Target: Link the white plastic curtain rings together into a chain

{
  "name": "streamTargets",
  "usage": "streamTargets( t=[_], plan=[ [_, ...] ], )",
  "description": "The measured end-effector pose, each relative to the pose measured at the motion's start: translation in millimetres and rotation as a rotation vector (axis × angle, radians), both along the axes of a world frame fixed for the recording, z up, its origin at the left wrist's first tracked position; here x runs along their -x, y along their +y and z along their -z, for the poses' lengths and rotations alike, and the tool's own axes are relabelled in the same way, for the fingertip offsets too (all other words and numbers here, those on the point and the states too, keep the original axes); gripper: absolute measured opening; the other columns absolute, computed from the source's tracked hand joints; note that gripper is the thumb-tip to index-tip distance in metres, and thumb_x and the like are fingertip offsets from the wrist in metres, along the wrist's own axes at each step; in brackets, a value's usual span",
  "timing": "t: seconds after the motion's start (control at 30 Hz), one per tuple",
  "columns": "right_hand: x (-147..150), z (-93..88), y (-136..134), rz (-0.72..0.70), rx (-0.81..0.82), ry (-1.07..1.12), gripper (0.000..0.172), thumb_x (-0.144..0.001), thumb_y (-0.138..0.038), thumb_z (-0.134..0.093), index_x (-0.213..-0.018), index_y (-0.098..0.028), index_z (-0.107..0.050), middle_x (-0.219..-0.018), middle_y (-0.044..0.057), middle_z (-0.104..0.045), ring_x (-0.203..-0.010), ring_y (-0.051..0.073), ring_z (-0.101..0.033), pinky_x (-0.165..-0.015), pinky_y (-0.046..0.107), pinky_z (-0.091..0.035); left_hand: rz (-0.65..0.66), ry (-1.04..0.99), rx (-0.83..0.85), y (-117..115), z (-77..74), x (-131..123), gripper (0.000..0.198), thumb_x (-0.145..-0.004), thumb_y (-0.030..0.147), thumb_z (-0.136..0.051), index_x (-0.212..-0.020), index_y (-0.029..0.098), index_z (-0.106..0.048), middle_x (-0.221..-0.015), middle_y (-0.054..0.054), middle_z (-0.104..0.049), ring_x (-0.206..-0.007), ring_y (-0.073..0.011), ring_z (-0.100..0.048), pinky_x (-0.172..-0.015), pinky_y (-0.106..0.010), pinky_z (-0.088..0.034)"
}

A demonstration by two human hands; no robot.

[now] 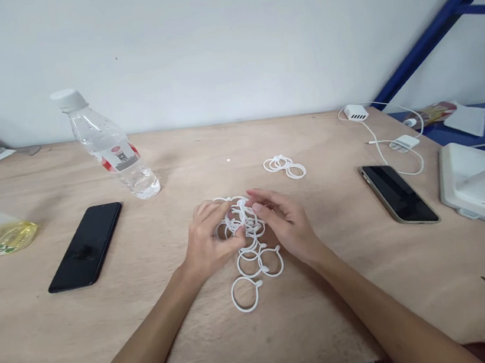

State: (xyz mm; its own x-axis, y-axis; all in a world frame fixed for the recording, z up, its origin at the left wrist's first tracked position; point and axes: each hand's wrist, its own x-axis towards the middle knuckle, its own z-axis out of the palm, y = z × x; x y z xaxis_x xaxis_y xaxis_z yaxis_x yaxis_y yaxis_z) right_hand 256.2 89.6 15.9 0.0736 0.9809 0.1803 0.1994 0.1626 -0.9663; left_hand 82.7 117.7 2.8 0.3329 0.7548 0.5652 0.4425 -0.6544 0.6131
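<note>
A loose pile of white plastic curtain rings (249, 262), each with a small eyelet, lies at the middle of the wooden table. My left hand (211, 236) is at the pile's left side, thumb and fingers closed around some of the rings. From the right, my right hand (290, 223) reaches to the same rings. Its fingers are stretched out, with thumb and forefinger a little apart beside the upper rings. One single ring (245, 295) lies nearest to me, apart from my hands. Exactly how many rings my left hand grips is hidden by overlap.
Farther back lies a small group of white rings (295, 171). A water bottle (113, 151) and a black phone (85, 247) are on the left, near a bottle of yellow liquid (8, 236). Another phone (398, 193), a white charger (355, 112) with cables, and a white device (475, 183) occupy the right.
</note>
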Motion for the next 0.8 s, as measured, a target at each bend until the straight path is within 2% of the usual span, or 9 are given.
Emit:
streamTargets(
  t=[0.1, 0.2, 0.33, 0.47, 0.57, 0.7, 0.8],
  plan=[
    [0.6, -2.7, 1.4, 0.001, 0.068, 0.078, 0.029, -0.086, -0.045, -0.058, -0.086, -0.019, -0.072, -0.08, 0.002, -0.069, -0.071, 0.015, -0.06, -0.065, 0.027, -0.047, -0.011, 0.037, -0.074, -0.9, 0.6, -0.2, 0.03, -0.077, 0.028, -0.065, -0.106, 0.02, -0.068, -0.085, -0.005, -0.069, -0.089, -0.0238, -0.06, -0.084, -0.04, -0.049],
    [2.7, -3.3, 0.1, 0.036, 0.056, -0.019, 0.037, -0.086, -0.049, -0.058, -0.066, -0.018, -0.065, -0.061, -0.001, -0.058, -0.059, 0.013, -0.052, -0.057, 0.026, -0.041, 0.025, 0.046, -0.196, -1.4, 4.2, -0.5, 0.034, -0.076, 0.024, -0.067, -0.11, 0.02, -0.066, -0.088, -0.007, -0.068, -0.092, -0.0242, -0.06, -0.086, -0.04, -0.049],
    [4.0, -1.7, -1.0, 0.062, 0.04, -0.108, 0.031, -0.083, -0.045, -0.062, -0.07, -0.018, -0.067, -0.06, -0.002, -0.057, -0.058, 0.012, -0.049, -0.056, 0.026, -0.039, 0.044, 0.072, -0.199, -2.3, 5.8, -1.0, 0.039, -0.077, 0.021, -0.065, -0.117, 0.021, -0.062, -0.097, -0.008, -0.068, -0.097, -0.0242, -0.059, -0.088, -0.04, -0.049],
    [0.0, 0.0, 2.5, 0.012, 0.098, 0.041, 0.028, -0.082, -0.045, -0.064, -0.08, -0.018, -0.071, -0.071, 0.001, -0.066, -0.066, 0.015, -0.056, -0.063, 0.027, -0.044, 0.053, 0.043, -0.132, -4.5, -0.4, -1.5, 0.039, -0.08, 0.029, -0.067, -0.118, 0.021, -0.062, -0.102, -0.009, -0.068, -0.099, -0.0248, -0.06, -0.089, -0.041, -0.049],
    [-1.9, 0.0, 4.1, -0.023, 0.119, 0.15, 0.026, -0.079, -0.042, -0.068, -0.088, -0.018, -0.073, -0.084, 0.004, -0.072, -0.076, 0.017, -0.062, -0.071, 0.03, -0.049, 0.072, -0.001, -0.038, -5.6, -4.1, -1.1, 0.031, -0.088, 0.029, -0.059, -0.117, 0.019, -0.062, -0.106, -0.01, -0.069, -0.099, -0.0234, -0.06, -0.09, -0.041, -0.048],
    [0.3, -1.9, 2.4, -0.087, 0.13, 0.193, 0.022, -0.077, -0.039, -0.071, -0.088, -0.02, -0.075, -0.084, 0.003, -0.071, -0.077, 0.016, -0.063, -0.071, 0.03, -0.05, 0.062, 0.02, 0.052, -5.1, -3.6, -0.3, 0.03, -0.093, 0.031, -0.051, -0.119, 0.02, -0.062, -0.114, -0.01, -0.068, -0.106, -0.0244, -0.059, -0.095, -0.043, -0.044],
    [1.3, -2.1, 2.0, -0.096, 0.129, 0.244, 0.021, -0.076, -0.038, -0.073, -0.087, -0.021, -0.076, -0.085, 0.002, -0.073, -0.079, 0.017, -0.065, -0.073, 0.031, -0.052, 0.105, 0.017, 0.102, -4.4, -2.3, -0.3, 0.032, -0.093, 0.033, -0.049, -0.118, 0.02, -0.063, -0.11, -0.01, -0.069, -0.102, -0.0243, -0.059, -0.094, -0.042, -0.044]
  ],
)
